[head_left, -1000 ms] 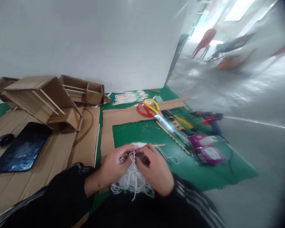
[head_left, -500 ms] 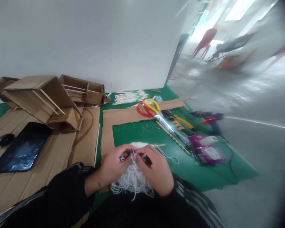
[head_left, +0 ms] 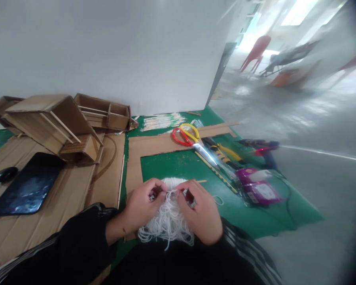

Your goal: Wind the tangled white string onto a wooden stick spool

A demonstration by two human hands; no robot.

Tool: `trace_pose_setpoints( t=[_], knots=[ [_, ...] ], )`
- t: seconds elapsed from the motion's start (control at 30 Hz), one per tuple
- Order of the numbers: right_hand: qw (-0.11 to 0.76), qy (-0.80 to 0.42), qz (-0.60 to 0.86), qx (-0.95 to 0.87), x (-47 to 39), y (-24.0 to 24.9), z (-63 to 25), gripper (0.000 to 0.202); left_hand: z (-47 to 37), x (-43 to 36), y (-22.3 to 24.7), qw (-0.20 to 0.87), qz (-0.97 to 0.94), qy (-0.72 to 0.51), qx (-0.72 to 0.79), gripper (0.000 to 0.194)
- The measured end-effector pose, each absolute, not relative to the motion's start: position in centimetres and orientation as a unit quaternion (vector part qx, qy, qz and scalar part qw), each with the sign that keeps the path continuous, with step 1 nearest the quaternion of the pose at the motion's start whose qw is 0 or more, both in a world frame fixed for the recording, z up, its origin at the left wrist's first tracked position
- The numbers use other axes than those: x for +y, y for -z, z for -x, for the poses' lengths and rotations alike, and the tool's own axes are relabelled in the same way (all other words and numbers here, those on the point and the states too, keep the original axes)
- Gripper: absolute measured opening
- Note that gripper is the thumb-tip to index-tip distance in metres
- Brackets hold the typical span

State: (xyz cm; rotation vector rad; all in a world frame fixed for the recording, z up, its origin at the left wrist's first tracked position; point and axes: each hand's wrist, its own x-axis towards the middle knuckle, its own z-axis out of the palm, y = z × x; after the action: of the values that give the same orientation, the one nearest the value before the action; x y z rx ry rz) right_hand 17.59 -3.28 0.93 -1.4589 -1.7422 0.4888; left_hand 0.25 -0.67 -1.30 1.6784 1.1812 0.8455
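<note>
A bundle of white yarn (head_left: 169, 221) lies at the table's front edge, close to my body, with many loose loops hanging toward me. On its left side, my left hand (head_left: 145, 202) pinches a strand between thumb and index finger. My right hand (head_left: 197, 209) pinches the yarn from the right, its fingertips a small gap from the left ones. A short piece of strand stretches between the two pinches. Beyond my right hand, a loop of yarn (head_left: 218, 200) rests on the green table.
Scissors (head_left: 201, 148) with red and yellow handles lie on a cardboard frame (head_left: 154, 145). Pliers (head_left: 230, 153), a purple packet (head_left: 256, 187) and a glue gun (head_left: 262, 148) are at right. Cardboard boxes (head_left: 47, 118) and a black tablet (head_left: 28, 184) stand left.
My right hand has moved slightly right, away from my left, drawing the strand between them out straighter. The loop of yarn on the right shows less of its length.
</note>
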Motion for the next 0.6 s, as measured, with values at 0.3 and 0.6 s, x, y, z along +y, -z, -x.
trace_pose_setpoints(
  t=[0.3,0.6],
  knots=[
    [0.386,-0.240,0.557,-0.695,-3.40,-0.71,-17.65,0.009,-0.22,-0.83,0.82,0.488,-0.669,-0.362,0.428,0.012],
    [0.328,-0.269,0.557,-0.714,-3.12,-0.56,-17.45,0.017,-0.30,-0.97,0.75,0.479,-0.670,-0.366,0.433,0.011]
  ],
)
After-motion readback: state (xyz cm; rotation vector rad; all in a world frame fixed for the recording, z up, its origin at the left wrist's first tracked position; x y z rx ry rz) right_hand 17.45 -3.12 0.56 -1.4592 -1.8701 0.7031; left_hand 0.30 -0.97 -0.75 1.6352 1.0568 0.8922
